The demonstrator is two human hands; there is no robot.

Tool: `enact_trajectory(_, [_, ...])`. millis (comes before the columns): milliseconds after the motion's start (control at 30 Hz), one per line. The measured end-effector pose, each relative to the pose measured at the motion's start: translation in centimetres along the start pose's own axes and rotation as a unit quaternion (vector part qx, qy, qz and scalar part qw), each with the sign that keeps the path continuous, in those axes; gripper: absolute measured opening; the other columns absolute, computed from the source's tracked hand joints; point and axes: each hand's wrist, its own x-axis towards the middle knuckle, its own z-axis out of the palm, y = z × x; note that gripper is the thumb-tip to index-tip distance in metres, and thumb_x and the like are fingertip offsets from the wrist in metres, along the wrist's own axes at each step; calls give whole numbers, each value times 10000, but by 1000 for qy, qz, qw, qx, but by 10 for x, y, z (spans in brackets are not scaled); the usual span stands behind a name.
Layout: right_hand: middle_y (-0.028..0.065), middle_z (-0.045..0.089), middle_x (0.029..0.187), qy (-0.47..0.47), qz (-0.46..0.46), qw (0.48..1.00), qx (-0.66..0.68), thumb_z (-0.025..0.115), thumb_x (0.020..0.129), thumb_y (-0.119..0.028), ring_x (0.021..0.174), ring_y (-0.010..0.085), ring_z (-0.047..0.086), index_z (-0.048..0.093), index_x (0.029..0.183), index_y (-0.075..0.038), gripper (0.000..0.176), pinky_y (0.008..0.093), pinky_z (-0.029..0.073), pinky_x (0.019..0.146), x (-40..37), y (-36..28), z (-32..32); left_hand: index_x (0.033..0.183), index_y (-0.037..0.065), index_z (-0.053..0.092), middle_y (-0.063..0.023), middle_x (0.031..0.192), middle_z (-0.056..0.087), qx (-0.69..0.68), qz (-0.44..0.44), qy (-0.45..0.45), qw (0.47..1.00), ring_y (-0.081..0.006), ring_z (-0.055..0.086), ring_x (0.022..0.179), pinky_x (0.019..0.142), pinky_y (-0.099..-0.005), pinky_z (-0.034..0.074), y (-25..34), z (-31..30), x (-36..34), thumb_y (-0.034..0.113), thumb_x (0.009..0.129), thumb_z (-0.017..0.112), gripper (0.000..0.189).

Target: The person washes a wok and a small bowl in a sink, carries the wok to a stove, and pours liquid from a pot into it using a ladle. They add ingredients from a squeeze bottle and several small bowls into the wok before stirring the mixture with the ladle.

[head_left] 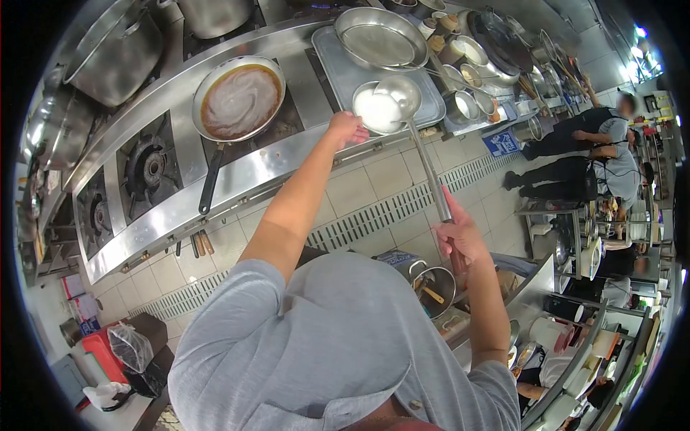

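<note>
My right hand (462, 233) is wrapped round the handle of a long steel ladle (400, 95). The ladle's bowl rests over a small metal container of white liquid (377, 110) at the stove's edge. Beside that container is my left hand (348, 130), its fingers curled at the near rim; whether they grip it is hard to tell. To the left, a frying pan (276, 72) on a burner holds brown liquid (233, 133) with a pale swirl, its black handle pointing toward me.
Large pots (118, 61) stand at the back left near bare burners (152, 164). A wide steel pan (381, 37) sits on a metal tray (430, 97). Containers and utensils crowd the back right. Two people (611, 129) stand at the right, beyond a floor drain (392, 208).
</note>
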Motion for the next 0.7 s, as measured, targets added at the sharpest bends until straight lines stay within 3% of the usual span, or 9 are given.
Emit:
enact_trajectory(167, [5, 477, 616, -10, 23, 997, 71, 598, 838, 70, 428, 106, 445, 246, 1591, -190, 871, 254, 355, 403, -6, -8, 2, 1070, -47, 510, -235, 1054, 643, 16, 0, 2, 1000, -380, 699, 965, 795, -458, 605, 6, 0, 1, 169, 1017, 529, 223])
enact_trajectory(267, [8, 463, 613, -13, 36, 993, 110, 601, 849, 45, 421, 105, 437, 241, 1591, -201, 860, 249, 348, 397, -9, -10, 2, 1032, -54, 519, -226, 989, 654, 6, 10, 12, 1000, -361, 715, 892, 714, -442, 622, 2, -2, 7, 113, 956, 532, 184])
enact_trajectory(433, [17, 454, 617, -46, 44, 976, 210, 580, 864, 20, 414, 105, 428, 226, 1592, -197, 838, 249, 352, 384, -12, -7, 5, 1043, -58, 522, -228, 1000, 656, -1, 10, 24, 1000, -360, 713, 917, 729, -442, 622, 0, -3, 5, 121, 962, 534, 196])
enact_trajectory(633, [28, 489, 634, -40, 10, 984, 176, 573, 842, 43, 419, 104, 439, 208, 1594, -144, 856, 246, 357, 384, -18, 2, 10, 1102, -48, 539, -215, 1085, 660, 25, -9, -5, 1000, -346, 706, 970, 791, -447, 606, 5, -10, -2, 194, 1005, 561, 262])
enact_trajectory(700, [17, 494, 647, -15, -8, 996, 92, 570, 834, 64, 425, 96, 440, 210, 1595, -131, 864, 245, 362, 388, -21, 4, 15, 1117, -46, 549, -211, 1101, 663, 41, -14, -11, 999, -334, 708, 968, 785, -439, 605, 4, -11, -7, 210, 1001, 574, 283])
